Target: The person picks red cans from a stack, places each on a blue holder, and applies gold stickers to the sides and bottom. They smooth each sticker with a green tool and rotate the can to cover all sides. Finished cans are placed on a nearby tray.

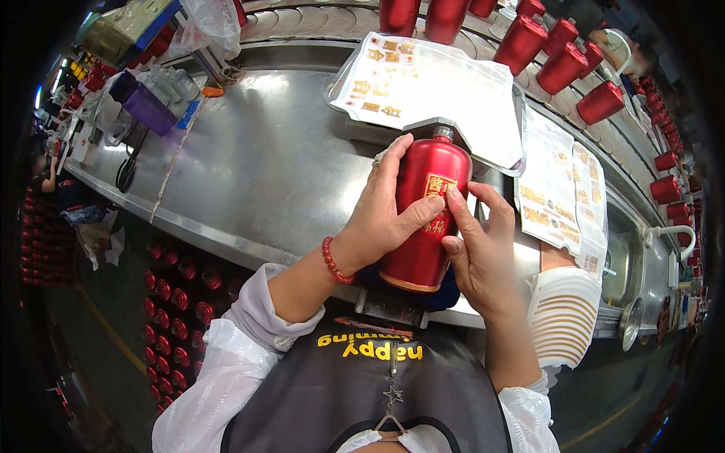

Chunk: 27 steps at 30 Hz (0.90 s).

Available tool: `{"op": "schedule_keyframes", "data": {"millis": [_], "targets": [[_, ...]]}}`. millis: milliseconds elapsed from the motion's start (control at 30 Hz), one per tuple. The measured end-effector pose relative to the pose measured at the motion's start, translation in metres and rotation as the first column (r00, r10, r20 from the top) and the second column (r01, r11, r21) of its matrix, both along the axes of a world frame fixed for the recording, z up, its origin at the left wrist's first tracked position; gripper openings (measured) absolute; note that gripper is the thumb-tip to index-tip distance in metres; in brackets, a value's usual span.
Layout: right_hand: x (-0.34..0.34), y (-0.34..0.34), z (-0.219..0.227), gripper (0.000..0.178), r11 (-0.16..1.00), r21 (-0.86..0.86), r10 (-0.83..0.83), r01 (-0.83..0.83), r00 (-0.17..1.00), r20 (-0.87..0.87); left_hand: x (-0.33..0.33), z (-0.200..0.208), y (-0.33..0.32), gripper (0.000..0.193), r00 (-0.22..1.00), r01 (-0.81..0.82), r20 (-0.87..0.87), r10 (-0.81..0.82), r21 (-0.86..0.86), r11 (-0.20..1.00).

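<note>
A glossy red bottle (432, 162) with gold characters on its front lies on a dark metal holder (457, 128), its neck pointing away from me. Under its base a dark blue cloth (444, 296) shows. My left hand (384, 223) is wrapped along the bottle's left side, thumb across the gold label (440, 187). My right hand (483, 253) grips the right side, with its fingertips against the label's edge and its thumb lower on the bottle. Just beyond the bottle lies a tray (521, 155) bearing white sheets (461, 94) with gold decals.
More decal sheets (563, 189) lie at the right, near a striped white piece (563, 313). Red bottles (521, 45) stand along a curved conveyor (310, 26). A purple bottle (143, 106) is on the steel table (249, 136). Several red bottles (180, 298) fill the lower left; a sink (623, 260) is right.
</note>
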State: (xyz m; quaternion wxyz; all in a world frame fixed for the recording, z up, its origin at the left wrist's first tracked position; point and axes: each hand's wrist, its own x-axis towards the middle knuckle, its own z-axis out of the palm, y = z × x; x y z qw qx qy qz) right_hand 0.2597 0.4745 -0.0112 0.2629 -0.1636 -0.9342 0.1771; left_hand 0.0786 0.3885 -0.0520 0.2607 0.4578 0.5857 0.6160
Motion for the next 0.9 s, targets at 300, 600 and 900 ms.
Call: {"op": "schedule_keyframes", "data": {"millis": [300, 600, 900], "targets": [[-0.001, 0.005, -0.001, 0.046, 0.999, 0.045, 0.011, -0.011, 1.0, 0.005, 0.0, 0.004, -0.001, 0.092, 1.0, -0.011, -0.008, 0.011, -0.038, 0.999], [-0.034, 0.044, 0.035, 0.024, 0.966, 0.249, 0.123, -0.07, 0.972, -0.201, -0.003, -0.003, -0.001, 0.09, 0.986, 0.076, 0.143, -0.083, 0.054, 0.996], [0.001, 0.027, 0.056, 0.017, 0.913, -0.177, 0.367, -0.367, 0.93, -0.034, -0.024, 0.017, -0.008, 0.069, 0.695, 0.199, -0.719, -0.031, 0.151, 0.968]]}}
